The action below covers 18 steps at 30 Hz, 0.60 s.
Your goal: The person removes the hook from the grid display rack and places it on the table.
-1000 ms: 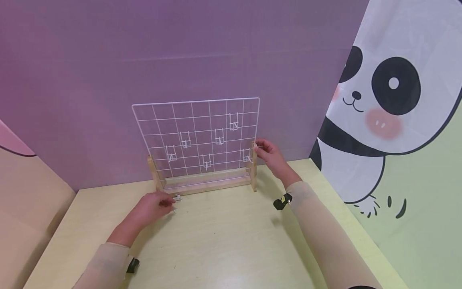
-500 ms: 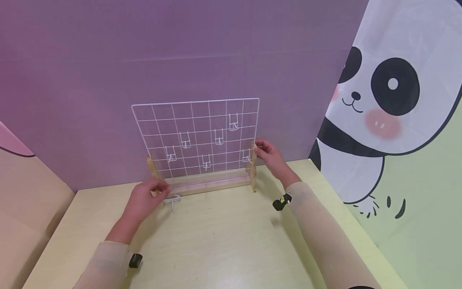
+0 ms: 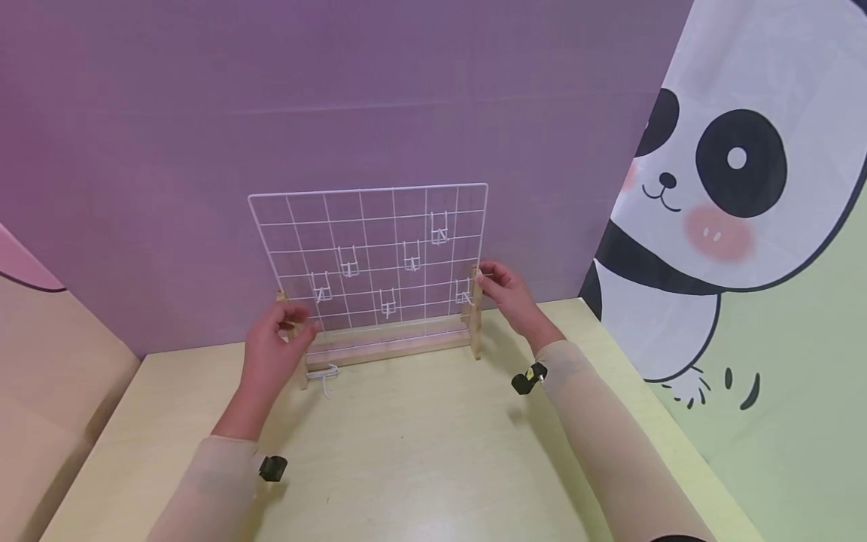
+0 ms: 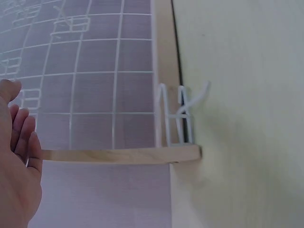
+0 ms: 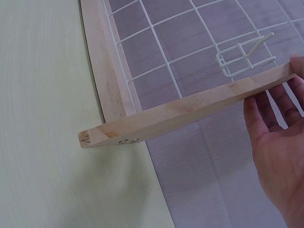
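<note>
A white wire grid panel [image 3: 375, 226] stands upright in a wooden stand [image 3: 393, 348], with several white wire hooks [image 3: 412, 260] hung across it. My left hand [image 3: 264, 350] is beside the stand's left post, thumb and fingers apart and nothing held between them. Whether it touches the post is hard to tell. Below it, one loose hook [image 4: 178, 116] sits at the base's left corner, by the foot of the left post [image 4: 109, 156]. My right hand [image 5: 280, 147] grips the upper part of the right post [image 5: 190, 107], thumb on one side and fingers on the other.
The stand rests near the back of a pale wooden table [image 3: 420, 452]. Close behind it rises a purple backdrop [image 3: 352, 90]. To the right hangs a wall covering with a panda picture [image 3: 718, 181].
My left hand has let go of the loose hook at the base and moved up along the left post, its fingers spreading. My right hand has stayed on the right post.
</note>
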Available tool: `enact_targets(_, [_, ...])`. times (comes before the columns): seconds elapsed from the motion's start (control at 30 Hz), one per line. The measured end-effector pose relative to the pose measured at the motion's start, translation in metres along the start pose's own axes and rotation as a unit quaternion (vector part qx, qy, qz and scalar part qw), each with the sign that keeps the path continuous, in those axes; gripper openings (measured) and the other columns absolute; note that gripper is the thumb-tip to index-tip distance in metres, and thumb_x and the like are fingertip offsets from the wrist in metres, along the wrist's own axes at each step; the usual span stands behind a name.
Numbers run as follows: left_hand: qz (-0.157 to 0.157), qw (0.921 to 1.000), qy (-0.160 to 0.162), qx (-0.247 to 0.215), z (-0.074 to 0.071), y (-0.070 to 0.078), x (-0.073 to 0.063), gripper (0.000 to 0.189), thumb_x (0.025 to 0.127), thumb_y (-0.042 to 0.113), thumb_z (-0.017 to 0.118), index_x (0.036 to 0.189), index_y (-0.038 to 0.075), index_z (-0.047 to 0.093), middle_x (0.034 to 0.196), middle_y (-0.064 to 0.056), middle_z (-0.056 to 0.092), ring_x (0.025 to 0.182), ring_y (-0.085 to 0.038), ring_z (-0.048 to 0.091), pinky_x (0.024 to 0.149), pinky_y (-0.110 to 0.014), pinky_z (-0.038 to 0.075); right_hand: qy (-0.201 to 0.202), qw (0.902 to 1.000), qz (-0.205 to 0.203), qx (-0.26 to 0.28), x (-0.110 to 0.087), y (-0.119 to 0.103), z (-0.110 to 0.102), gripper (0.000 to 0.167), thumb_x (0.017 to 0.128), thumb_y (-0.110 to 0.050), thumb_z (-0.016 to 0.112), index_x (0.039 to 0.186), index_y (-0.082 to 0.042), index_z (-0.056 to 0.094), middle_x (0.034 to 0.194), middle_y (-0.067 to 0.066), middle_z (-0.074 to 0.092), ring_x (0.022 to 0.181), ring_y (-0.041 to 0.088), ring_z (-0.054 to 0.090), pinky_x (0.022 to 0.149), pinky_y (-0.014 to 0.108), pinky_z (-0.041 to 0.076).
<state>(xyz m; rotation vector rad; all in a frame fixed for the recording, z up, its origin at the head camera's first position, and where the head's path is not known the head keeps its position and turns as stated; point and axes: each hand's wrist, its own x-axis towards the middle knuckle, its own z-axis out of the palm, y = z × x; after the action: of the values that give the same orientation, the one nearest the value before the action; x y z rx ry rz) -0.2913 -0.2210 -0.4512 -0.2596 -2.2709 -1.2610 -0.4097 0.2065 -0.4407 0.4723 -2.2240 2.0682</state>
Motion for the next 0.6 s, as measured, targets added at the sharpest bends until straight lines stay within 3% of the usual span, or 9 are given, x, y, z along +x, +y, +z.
enact_targets(0.1, [0.007, 0.9998, 0.010, -0.015, 0.000, 0.003, 0.004, 0.029, 0.099, 0.004, 0.082, 0.122, -0.008, 0.069, 0.120, -0.023, 0.073, 0.110, -0.032, 0.064, 0.095, -0.032, 0.049, -0.003, 1.0000, -0.001, -0.002, 0.001, 0.000, 0.000, 0.031, 0.114, -0.014, 0.064, 0.139, 0.003, 0.064, 0.121, 0.002, 0.071, 0.119, 0.018, 0.066, 0.119, 0.048, 0.051])
enact_targets(0.6, [0.033, 0.9990, 0.027, -0.014, 0.005, 0.015, 0.017, 0.031, 0.097, 0.003, 0.084, 0.122, -0.006, 0.068, 0.118, -0.019, 0.070, 0.108, -0.023, 0.062, 0.093, -0.040, 0.052, -0.003, 1.0000, -0.003, -0.002, 0.000, 0.001, 0.000, 0.029, 0.114, -0.014, 0.064, 0.138, 0.002, 0.064, 0.122, 0.003, 0.070, 0.120, 0.019, 0.066, 0.120, 0.049, 0.049])
